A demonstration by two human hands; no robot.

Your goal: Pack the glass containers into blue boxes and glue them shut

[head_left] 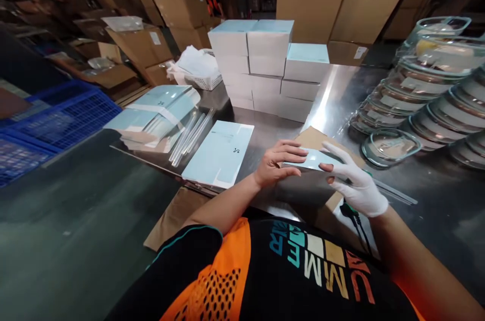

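A small light-blue box (313, 159) lies between my two hands, over a brown cardboard piece (314, 135) on the metal table. My bare left hand (280, 162) grips its left end, fingers on top and thumb along the near edge. At the other end, my right hand (354, 179) wears a white glove with some bare fingertips and holds the box's right side. Left of my hands lies a flat stack of light-blue box sleeves (222, 151). Beside it are clear plastic strips (192, 138) and a banded bundle of light-blue cartons (161, 111).
White boxes with light-blue tops (265, 63) are stacked at the back. Lidded glass containers (409, 93) are piled on the right, with one single glass container (391, 146) nearer. A black plug cable (356, 222) hangs near my body. Blue crates (71, 113) stand left.
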